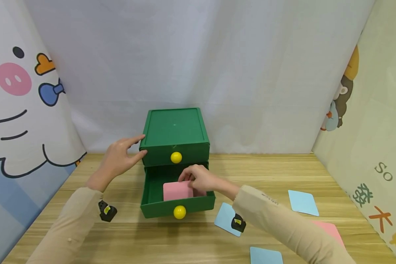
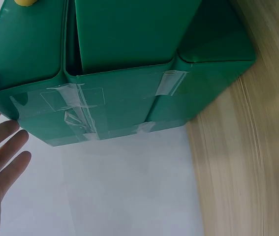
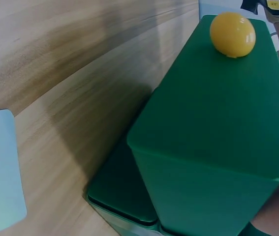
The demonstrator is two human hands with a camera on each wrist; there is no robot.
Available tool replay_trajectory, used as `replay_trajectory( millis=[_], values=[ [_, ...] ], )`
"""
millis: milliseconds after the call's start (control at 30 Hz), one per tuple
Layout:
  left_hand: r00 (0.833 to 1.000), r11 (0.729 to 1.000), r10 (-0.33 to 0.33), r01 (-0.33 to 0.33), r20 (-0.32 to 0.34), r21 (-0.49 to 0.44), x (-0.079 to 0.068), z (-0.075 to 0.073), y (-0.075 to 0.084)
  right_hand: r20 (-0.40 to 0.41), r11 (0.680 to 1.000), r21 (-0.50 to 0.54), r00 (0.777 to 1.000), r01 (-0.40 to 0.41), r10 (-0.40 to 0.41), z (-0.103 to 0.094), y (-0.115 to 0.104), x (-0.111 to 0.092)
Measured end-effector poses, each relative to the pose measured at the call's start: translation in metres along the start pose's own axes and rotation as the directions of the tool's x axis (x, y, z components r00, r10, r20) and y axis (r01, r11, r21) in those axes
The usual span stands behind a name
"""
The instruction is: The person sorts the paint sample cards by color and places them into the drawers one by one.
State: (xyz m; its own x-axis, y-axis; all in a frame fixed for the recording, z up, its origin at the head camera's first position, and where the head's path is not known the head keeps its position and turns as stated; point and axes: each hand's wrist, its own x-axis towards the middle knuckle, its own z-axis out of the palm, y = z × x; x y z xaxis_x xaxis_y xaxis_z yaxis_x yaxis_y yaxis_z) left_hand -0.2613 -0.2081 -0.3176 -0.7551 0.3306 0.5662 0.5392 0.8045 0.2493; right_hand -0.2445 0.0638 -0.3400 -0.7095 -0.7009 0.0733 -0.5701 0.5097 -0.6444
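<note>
A green drawer cabinet [image 1: 175, 126] has its top drawer shut, and a lower drawer [image 1: 153, 211] with a yellow knob [image 1: 179, 212] is pulled out. Inside that drawer my right hand [image 1: 201, 178] pinches the top right corner of a pink card [image 1: 177, 191] standing tilted up. More pink shows behind it, under the hand. At the cabinet's upper left front corner, my left hand [image 1: 118, 156] touches with thumb and fingertips spread, fingers nearly straight. In the left wrist view its fingers [image 2: 11, 169] lie along the taped side wall [image 2: 114, 103]. The drawer front [image 3: 223, 108] hides most of my right hand in the right wrist view.
Light blue cards lie on the wooden table [image 1: 125, 238]: one beside the drawer [image 1: 224, 216], one far right [image 1: 303, 202], one at the front [image 1: 265, 255]. A pink card [image 1: 331, 231] is partly under my right sleeve. A white curtain [image 1: 250, 73] hangs behind the cabinet.
</note>
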Motion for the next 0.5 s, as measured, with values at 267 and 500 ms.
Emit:
replay_trajectory(
  millis=[267, 500],
  values=[
    [1.0, 1.0, 0.003, -0.003, -0.008, 0.005, 0.0001, -0.0001, 0.0002, -0.012, 0.998, -0.067, 1.0, 0.021, -0.022, 0.0032, 0.0039, 0.0017],
    [1.0, 1.0, -0.002, 0.002, 0.001, 0.003, 0.0006, 0.0001, 0.0, 0.005, 0.994, -0.093, 0.999, 0.053, -0.052, -0.0013, 0.0055, 0.0021]
  ],
)
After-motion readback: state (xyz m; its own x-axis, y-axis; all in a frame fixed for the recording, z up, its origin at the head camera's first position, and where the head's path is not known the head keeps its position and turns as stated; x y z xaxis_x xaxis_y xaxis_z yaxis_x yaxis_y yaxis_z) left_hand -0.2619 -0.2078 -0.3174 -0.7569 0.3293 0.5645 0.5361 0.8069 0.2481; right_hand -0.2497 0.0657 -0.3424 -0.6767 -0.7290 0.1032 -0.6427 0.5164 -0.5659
